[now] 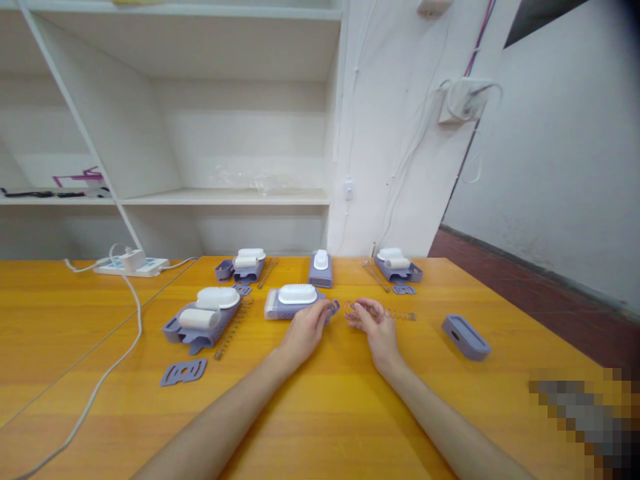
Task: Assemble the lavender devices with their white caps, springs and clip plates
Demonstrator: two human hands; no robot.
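Observation:
My left hand [306, 329] rests on the orange table [320, 413], fingers curled on a small purple clip-shaped piece [334, 307] beside a purple-and-white assembled unit [294, 300]. My right hand [374, 327] pinches one end of a thin metal spring [395, 313] that lies stretched to the right. The two hands sit close together, fingertips almost meeting.
Several purple trays with white rollers lie about: one at left [203, 321], three behind [245, 264] [321, 267] [397, 265]. A flat purple plate [184, 371] and loose springs lie near them. A purple housing [466, 337] sits right. A power strip [131, 265] and cable run left.

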